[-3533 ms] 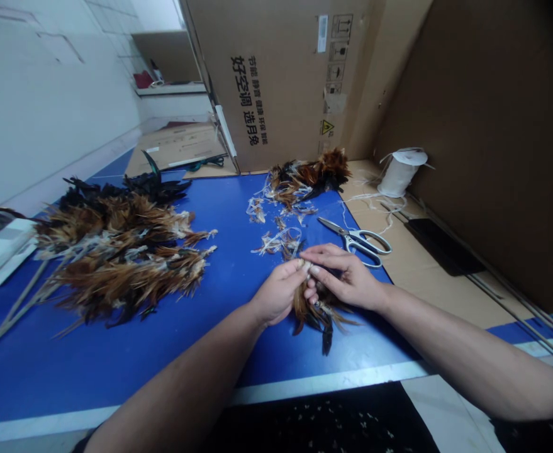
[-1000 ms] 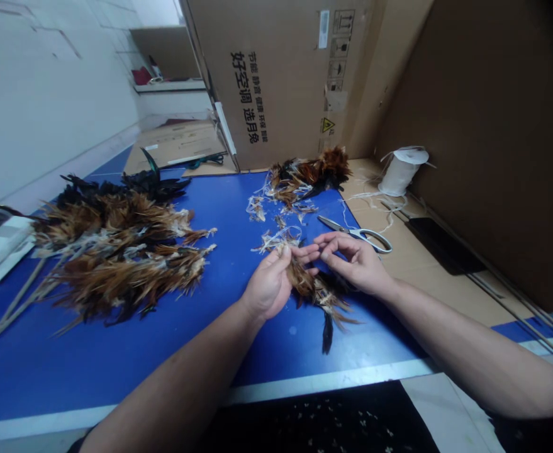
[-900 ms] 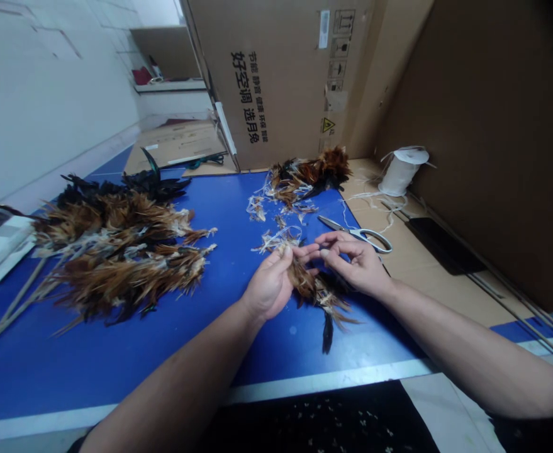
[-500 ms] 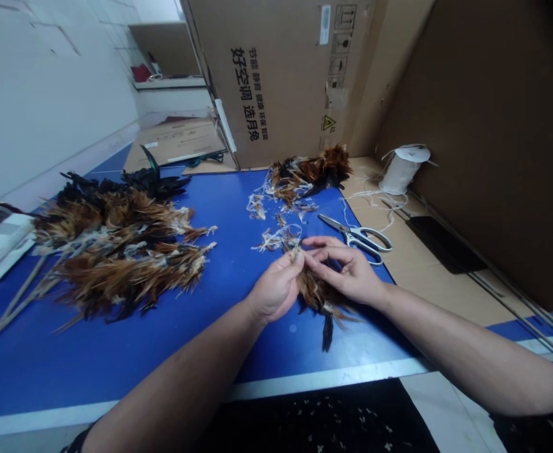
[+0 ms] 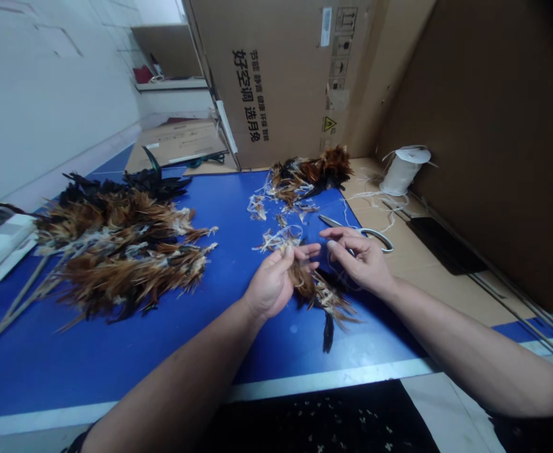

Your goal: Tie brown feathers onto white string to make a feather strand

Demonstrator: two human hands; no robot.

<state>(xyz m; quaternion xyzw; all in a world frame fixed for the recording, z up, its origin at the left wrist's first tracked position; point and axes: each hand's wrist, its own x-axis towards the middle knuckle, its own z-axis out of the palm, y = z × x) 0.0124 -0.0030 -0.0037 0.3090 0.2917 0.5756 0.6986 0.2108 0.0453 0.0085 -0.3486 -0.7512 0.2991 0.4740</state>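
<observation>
Near the front of the blue table, my left hand [image 5: 272,280] pinches the pale end of some brown feathers [image 5: 303,277] between thumb and index finger; its other fingers stretch out behind them. More brown feathers and a dark one [image 5: 328,330] trail below on the table. To the right, my right hand [image 5: 361,255] is apart from the left, thumb and index finger brought together. A faint thin strand seems to hang under it; whether the fingers hold it is unclear. Scissors [image 5: 379,238] lie just behind my right hand, partly covered by it.
Large feather heaps lie at left [image 5: 129,270] and far middle [image 5: 309,173]. Loose white trimmings [image 5: 276,239] are scattered between. A spool of white string [image 5: 401,171] stands on cardboard at right. Cardboard walls [image 5: 285,82] enclose the back and right. Thin sticks [image 5: 19,305] lie at left.
My right hand has drawn away to the right from the left hand and now covers part of the scissors. My left hand keeps its pinch, shifted slightly left.
</observation>
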